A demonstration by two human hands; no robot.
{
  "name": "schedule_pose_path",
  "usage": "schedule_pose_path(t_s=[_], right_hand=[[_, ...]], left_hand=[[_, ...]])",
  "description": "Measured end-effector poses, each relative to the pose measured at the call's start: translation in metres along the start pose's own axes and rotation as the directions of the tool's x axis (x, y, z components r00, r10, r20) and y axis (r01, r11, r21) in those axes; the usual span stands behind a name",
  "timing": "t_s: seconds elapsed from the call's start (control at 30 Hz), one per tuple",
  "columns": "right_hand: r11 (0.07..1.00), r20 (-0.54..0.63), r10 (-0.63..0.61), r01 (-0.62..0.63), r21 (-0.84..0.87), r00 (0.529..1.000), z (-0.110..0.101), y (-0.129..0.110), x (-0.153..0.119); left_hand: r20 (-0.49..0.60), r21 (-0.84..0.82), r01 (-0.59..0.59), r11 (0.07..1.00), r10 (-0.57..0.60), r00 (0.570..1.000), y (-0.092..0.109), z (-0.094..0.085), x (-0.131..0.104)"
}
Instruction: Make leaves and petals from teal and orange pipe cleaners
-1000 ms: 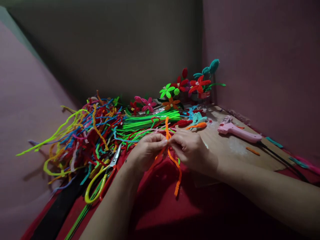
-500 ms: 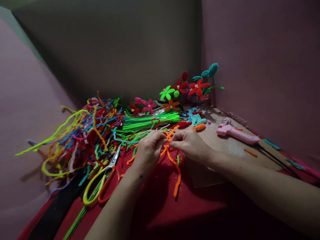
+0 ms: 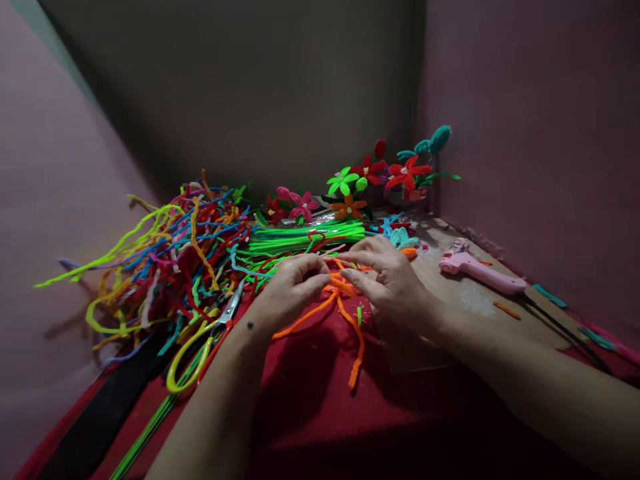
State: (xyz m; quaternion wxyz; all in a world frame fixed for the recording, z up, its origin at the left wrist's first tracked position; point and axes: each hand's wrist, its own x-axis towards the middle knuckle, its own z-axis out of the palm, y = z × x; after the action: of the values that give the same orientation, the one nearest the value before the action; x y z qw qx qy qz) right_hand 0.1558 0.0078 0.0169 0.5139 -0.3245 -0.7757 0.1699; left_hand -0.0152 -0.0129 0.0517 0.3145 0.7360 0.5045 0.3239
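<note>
Between my two hands is a looped and crossed bunch of orange pipe cleaners (image 3: 345, 287), with loose ends hanging down over the red cloth (image 3: 320, 407). My left hand (image 3: 295, 287) pinches it from the left side, thumb and forefinger together. On the other side my right hand (image 3: 383, 270) has its thumb and fingers around the orange strands; part of the bunch is hidden behind its fingers. A short green piece (image 3: 359, 316) lies just below my right hand. Behind both hands rests a bundle of green pipe cleaners (image 3: 305, 237).
A tangled heap of coloured pipe cleaners (image 3: 170, 253) fills the left. Scissors (image 3: 193, 360) lie beside my left forearm. At right, a pink glue gun (image 3: 483, 273) with a black cord rests on a board (image 3: 435, 300). Pipe-cleaner flowers (image 3: 407, 175) stand at the back.
The orange strands have shifted in my fingers, and one end now sticks out to the lower left. My right hand has spread and risen slightly. The view has turned a little left.
</note>
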Motion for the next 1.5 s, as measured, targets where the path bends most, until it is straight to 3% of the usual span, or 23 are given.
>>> schedule_pose_path(t_s=[0.07, 0.17, 0.3, 0.47, 0.63, 0.73, 0.9, 1.1, 1.2, 1.3, 1.37, 1.5], right_hand=[[0.998, 0.171, 0.044, -0.049, 0.026, 0.984, 0.000, 0.002, 0.002], [0.957, 0.389, 0.156, -0.236, 0.168, 0.908, 0.000, 0.005, 0.004], [0.844, 0.528, 0.253, -0.452, 0.289, 0.811, -0.002, 0.003, 0.006], [0.743, 0.508, 0.405, -0.597, 0.302, 0.760, -0.003, 0.000, 0.007], [0.758, 0.441, 0.411, -0.568, 0.320, 0.798, 0.003, 0.004, 0.004], [0.717, 0.424, 0.436, -0.591, 0.370, 0.794, 0.007, 0.005, 0.001], [0.534, 0.529, 0.440, -0.685, 0.495, 0.725, 0.009, 0.002, -0.001], [0.467, 0.602, 0.416, -0.728, 0.501, 0.682, 0.012, 0.002, -0.004], [0.417, 0.610, 0.470, -0.770, 0.483, 0.638, 0.013, 0.001, -0.003], [0.465, 0.626, 0.446, -0.763, 0.450, 0.640, 0.010, -0.003, -0.002], [0.529, 0.623, 0.416, -0.734, 0.427, 0.662, 0.008, -0.005, -0.001], [0.637, 0.583, 0.412, -0.679, 0.365, 0.700, 0.007, -0.009, -0.001]], left_hand=[[0.030, -0.048, 0.023, 0.999, -0.021, 0.999, 0.001, 0.000, -0.001], [0.036, -0.110, 0.076, 0.991, -0.072, 0.997, 0.000, 0.002, -0.002], [0.047, -0.254, 0.105, 0.961, -0.096, 0.994, -0.003, 0.004, 0.000], [0.016, -0.297, 0.088, 0.951, -0.087, 0.996, -0.007, 0.003, 0.003], [0.092, -0.496, 0.193, 0.847, -0.170, 0.981, -0.008, 0.010, 0.004], [0.071, -0.553, 0.213, 0.806, -0.209, 0.975, -0.007, 0.018, 0.004], [-0.156, -0.332, 0.080, 0.940, -0.139, 0.978, -0.011, 0.024, 0.007], [-0.343, -0.012, -0.004, 1.000, 0.000, 0.939, -0.019, 0.027, 0.008], [-0.308, -0.164, 0.032, 0.986, -0.082, 0.948, -0.014, 0.025, 0.007], [-0.101, -0.412, 0.124, 0.903, -0.181, 0.978, -0.006, 0.020, 0.005], [-0.026, -0.445, 0.140, 0.885, -0.169, 0.985, -0.003, 0.018, 0.004], [-0.171, -0.333, 0.089, 0.939, -0.153, 0.973, -0.003, 0.020, 0.004]])
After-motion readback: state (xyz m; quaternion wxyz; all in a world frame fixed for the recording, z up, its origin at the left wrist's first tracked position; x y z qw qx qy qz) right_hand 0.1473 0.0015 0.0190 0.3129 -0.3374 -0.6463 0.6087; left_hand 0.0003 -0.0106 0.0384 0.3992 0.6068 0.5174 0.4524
